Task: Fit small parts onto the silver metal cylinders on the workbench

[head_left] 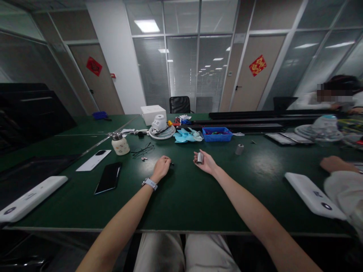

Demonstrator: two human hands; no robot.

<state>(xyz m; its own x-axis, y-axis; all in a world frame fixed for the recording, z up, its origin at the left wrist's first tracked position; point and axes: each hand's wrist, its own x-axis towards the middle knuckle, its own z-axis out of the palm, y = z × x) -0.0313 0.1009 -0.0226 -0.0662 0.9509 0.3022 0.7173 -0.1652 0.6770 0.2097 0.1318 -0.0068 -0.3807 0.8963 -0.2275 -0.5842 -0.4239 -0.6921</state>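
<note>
Palm up over the green desk (181, 206), my right hand (208, 163) curls its fingers round a silver metal cylinder (200, 158); my left hand (162, 167) bends by a small black piece (172, 164), grip unclear; a blue plastic bin (217, 138) holds jumbled pieces (217, 132).

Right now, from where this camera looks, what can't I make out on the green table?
All in the head view:
- Small dark object at the left hand: partly hidden by that hand, and too small to identify.
- Silver metal cylinder in the right hand: its far side is turned away.
- Blue rectangular plastic bin: contents too small and blurred.
- Pale-sleeved neighbouring arm: cut off by the right edge.
</note>
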